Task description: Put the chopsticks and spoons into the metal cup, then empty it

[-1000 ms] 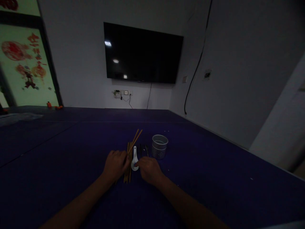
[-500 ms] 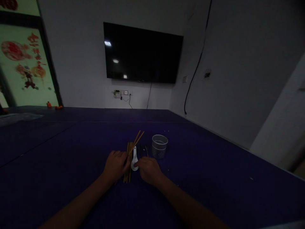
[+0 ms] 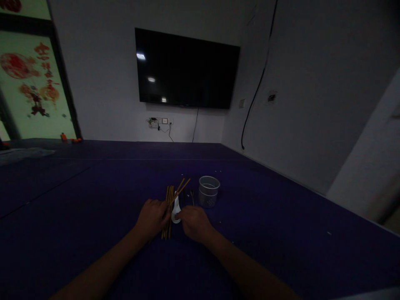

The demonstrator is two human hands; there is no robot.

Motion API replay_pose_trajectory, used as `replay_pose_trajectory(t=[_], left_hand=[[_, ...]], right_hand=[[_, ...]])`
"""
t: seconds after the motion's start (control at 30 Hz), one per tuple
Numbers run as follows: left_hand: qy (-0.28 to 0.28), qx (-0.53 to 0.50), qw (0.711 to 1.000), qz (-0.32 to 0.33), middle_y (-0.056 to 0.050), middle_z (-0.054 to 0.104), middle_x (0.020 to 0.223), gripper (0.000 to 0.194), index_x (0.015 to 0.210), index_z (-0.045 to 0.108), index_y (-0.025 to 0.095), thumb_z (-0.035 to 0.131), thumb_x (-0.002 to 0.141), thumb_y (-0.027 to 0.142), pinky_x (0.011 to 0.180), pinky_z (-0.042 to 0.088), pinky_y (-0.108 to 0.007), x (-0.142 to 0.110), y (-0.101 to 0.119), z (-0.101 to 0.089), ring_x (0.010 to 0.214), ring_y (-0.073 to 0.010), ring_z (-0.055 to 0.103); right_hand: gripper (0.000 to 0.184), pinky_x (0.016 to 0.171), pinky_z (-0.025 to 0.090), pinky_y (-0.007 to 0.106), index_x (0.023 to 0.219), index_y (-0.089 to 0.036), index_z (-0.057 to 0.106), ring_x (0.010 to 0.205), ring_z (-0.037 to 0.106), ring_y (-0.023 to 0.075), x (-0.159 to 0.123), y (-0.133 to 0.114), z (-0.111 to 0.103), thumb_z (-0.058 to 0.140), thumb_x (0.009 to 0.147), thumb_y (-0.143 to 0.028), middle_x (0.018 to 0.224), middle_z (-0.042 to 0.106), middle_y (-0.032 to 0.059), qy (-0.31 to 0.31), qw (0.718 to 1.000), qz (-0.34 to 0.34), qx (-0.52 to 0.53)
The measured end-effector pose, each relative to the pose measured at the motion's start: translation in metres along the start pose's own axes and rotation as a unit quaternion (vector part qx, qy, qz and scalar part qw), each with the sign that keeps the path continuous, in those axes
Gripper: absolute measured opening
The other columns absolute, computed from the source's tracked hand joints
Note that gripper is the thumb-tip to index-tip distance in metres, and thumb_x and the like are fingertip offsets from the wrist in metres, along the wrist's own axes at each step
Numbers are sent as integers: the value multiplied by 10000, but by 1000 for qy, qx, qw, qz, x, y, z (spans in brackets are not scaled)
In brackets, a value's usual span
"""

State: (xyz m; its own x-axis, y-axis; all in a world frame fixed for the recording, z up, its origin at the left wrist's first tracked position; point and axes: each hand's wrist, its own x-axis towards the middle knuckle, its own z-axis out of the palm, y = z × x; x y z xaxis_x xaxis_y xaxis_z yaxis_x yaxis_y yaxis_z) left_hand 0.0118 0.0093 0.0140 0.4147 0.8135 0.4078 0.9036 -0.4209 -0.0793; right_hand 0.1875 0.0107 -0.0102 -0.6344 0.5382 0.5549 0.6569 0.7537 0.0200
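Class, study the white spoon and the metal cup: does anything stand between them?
Yes. Between the white spoon and metal cup lie slender utensils, too dark to identify; the right hand overlaps the spoon's bowl in view. Two chopsticks from the left hand cross the handle.

One left hand (image 3: 153, 217) and one right hand (image 3: 194, 221), two slanting chopsticks (image 3: 183, 188), a bunch of lying sticks (image 3: 170, 230) too overlapped to count, one white spoon (image 3: 176, 206), one metal cup (image 3: 208, 196) at right and one television (image 3: 187, 68) on the far wall (image 3: 103, 83) show.

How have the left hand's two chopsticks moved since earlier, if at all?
Yes: the two chopsticks swung rightward and lower in view, tips nearer the stationary metal cup.
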Motion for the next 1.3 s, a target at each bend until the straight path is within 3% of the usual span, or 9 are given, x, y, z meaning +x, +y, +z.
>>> replay_pose_trajectory(t=[0.3, 0.47, 0.67, 0.9, 1.07, 1.3], left_hand=[[12, 4, 999, -30, -78, 648, 694, 275, 778, 601, 164, 361, 864, 270, 711, 367, -332, -1, 0, -3, 725, -207, 596], [65, 1, 997, -37, -71, 629, 695, 284, 746, 579, 170, 342, 871, 263, 700, 368, -328, -2, -2, -3, 704, -199, 574], [158, -11, 986, 44, -51, 584, 652, 329, 723, 558, 174, 292, 900, 252, 714, 373, -328, -5, -4, 3, 676, -180, 535], [198, -12, 969, 150, -42, 565, 654, 299, 723, 548, 180, 309, 898, 214, 721, 380, -336, -7, -1, 4, 675, -168, 512], [247, 3, 944, 218, -23, 566, 640, 291, 714, 541, 175, 317, 901, 177, 718, 391, -327, -6, 3, 5, 629, -143, 498], [287, -21, 930, 230, -6, 556, 629, 240, 734, 520, 168, 351, 903, 187, 672, 399, -313, -3, 6, 5, 586, -130, 478]], right_hand=[[296, 683, 456, 258, 827, -183, 664, 735, 609, 168, 1, -1, -1, 460, 674, -31, 783, 681, 55, -18, 1000, 2, -16], [280, 692, 458, 255, 813, -178, 659, 731, 610, 160, 0, 1, 2, 457, 696, -23, 799, 685, 55, 35, 999, 21, 1], [241, 685, 450, 254, 875, -167, 658, 736, 615, 155, 2, -3, -6, 431, 805, -124, 799, 679, 55, 157, 979, 106, 75], [390, 529, 402, 232, 1022, -157, 636, 530, 551, 130, 0, -10, -16, 462, 853, -462, 615, 618, 4, 176, 949, 195, 176], [381, 538, 416, 238, 1067, -170, 609, 567, 566, 144, 2, -16, -16, 483, 842, -449, 645, 627, 6, 214, 912, 214, 276], [280, 522, 397, 234, 782, -177, 591, 554, 541, 136, 7, -27, -16, 433, 873, -389, 611, 574, -2, 248, 865, 248, 359]])
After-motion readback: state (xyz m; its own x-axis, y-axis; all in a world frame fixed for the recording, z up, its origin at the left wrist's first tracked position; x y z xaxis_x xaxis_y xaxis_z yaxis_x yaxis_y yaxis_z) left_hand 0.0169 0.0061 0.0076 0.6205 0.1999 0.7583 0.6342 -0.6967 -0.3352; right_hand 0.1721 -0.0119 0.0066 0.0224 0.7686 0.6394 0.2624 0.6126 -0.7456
